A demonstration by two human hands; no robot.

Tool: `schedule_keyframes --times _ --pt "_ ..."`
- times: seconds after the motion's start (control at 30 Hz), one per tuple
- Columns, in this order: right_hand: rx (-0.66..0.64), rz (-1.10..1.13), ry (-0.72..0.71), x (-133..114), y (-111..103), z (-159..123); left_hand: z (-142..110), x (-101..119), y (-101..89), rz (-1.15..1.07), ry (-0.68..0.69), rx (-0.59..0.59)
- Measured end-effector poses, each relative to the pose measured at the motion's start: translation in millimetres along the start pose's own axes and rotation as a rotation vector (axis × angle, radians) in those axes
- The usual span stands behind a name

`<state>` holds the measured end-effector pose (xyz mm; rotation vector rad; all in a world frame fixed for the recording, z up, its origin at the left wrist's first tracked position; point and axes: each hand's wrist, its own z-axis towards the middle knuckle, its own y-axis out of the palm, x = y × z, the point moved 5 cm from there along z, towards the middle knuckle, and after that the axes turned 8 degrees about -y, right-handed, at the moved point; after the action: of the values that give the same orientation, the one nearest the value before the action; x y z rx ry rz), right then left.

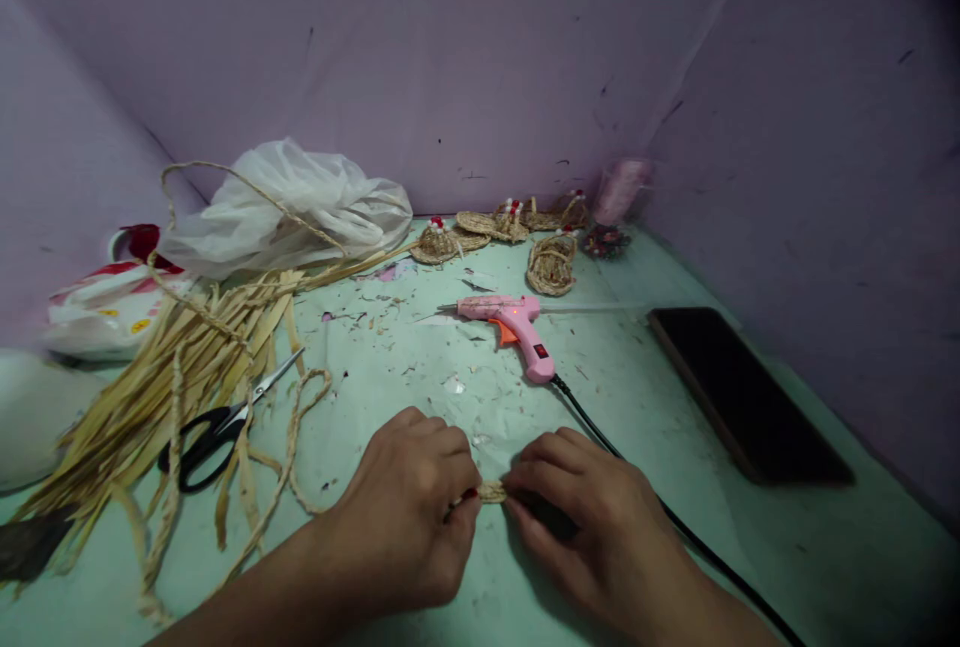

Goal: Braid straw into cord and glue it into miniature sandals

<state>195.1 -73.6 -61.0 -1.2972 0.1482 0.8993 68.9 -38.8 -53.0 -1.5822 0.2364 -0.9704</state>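
At six o'clock, the left grip (pixel 412 497) and the right grip (pixel 600 507) are pinching a short braided piece (pixel 492 492) between them, the fingers of both closing on its ends just above the counter (pixel 420 347), with a small red bit showing beside the left fingertips. Toward twelve, a stretch of counter dotted with loose scraps is separating the hands from the pink glue gun (pixel 517 327), whose nozzle is pointing to nine and whose black cable (pixel 720 562) is running down past the right arm toward five, bounding that side. A dark phone (pixel 750 387) is lying between three and four, close to the counter's right edge. At eight, black-handled scissors (pixel 229 417), a looping braided cord (pixel 292 427) and a pile of dry strips (pixel 165 367) are crowding the left side. The counter, pale green, is meeting purple walls (pixel 480 57) along its far and right edges; there, a crumpled white plastic bag (pixel 300 202) is resting near eleven, and beaded woven pieces (pixel 510 222) are lining the wall from twelve to one, beside a blurred pink object (pixel 622 192).
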Motion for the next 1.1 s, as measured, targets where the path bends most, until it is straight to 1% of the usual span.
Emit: schedule_keyframes --times 0.13,0.23,0.43,0.5,0.57,0.63,0.77,0.9,1.1 --pt "0.021 0.02 -0.031 -3 0 1 2 0 0.1 -0.033 0.019 0.009" --pt "0.021 0.045 -0.016 -2 0 1 3 1 0.4 -0.062 0.015 0.013" --pt "-0.081 0.145 0.077 9 -7 -3 1 -2 2.4 -0.103 -0.095 0.02" --pt "-0.091 0.135 0.093 11 -10 -4 -1 -2 3.0 -0.09 -0.107 0.025" --pt "-0.095 0.122 0.087 10 -12 -4 -3 -3 2.0 -0.086 -0.116 0.055" --pt "-0.098 0.114 0.084 9 -12 -3 -4 -2 1.6 -0.091 -0.096 0.066" --pt "-0.114 0.1 0.1 9 -9 -1 -2 0 4.1 -0.066 -0.007 0.044" --pt "-0.135 0.088 0.112 10 -8 -1 1 3 4.5 -0.073 0.059 0.086" --pt "-0.138 0.089 0.125 8 -9 -3 2 5 4.7 -0.085 0.06 0.104"
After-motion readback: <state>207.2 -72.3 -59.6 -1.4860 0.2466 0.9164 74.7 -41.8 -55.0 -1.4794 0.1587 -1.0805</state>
